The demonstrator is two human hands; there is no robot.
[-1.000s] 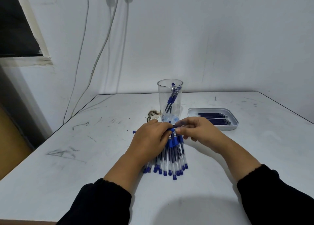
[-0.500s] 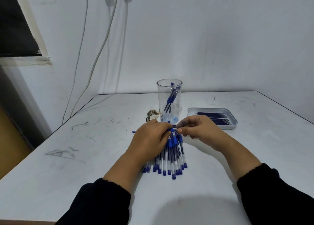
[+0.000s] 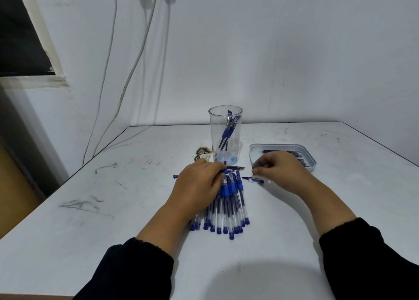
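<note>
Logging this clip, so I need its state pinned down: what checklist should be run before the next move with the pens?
1. Left hand grips a pen at the far end of the pile: ok.
2. Right hand holding anything: cannot tell, fingers curled.
3. Loose pen piece lying on the table between the hands, in reach: ok.
4. Cup upright with room left: ok.
5. Tray of refills beside the right hand: ok.

A cup (image 3: 215, 129) is set mid-table (image 3: 90, 231), nearer the far edge, with pens (image 3: 226, 133) stood in it. A tray (image 3: 311, 163) is placed just right of it. A pile (image 3: 229, 209) is laid before the cup, a pen part (image 3: 252, 179) just right of the pile.
</note>
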